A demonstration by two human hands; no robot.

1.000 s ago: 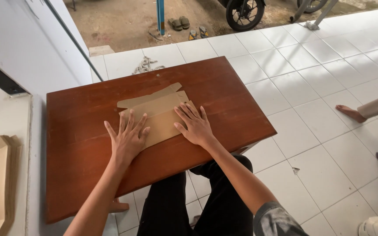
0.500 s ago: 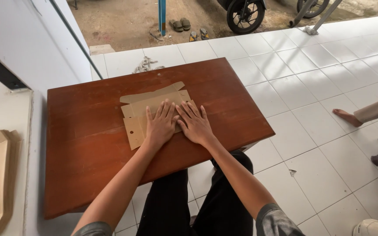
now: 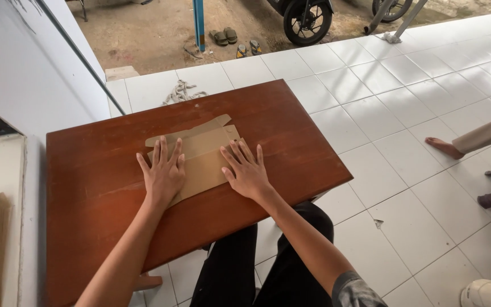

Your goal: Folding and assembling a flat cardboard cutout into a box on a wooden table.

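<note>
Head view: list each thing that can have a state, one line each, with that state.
cardboard blank: flat, unfolded, on the table
left hand: open, palm down, pressing the cardboard
right hand: open, palm down, on the cardboard's right edge
wooden table: upright, bearing only the cardboard and hands
motorbike: parked, mostly out of frame

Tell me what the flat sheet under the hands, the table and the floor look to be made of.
Flat sheet: plain brown cardboard, matte, with cut tabs and fold lines, apparently an unfolded box blank. Table: looks like reddish-brown wood, varnished, since grain streaks and a soft sheen show; it could be veneer. Floor: white glazed tiles, probably ceramic, with visible grout lines and a gloss.
</note>
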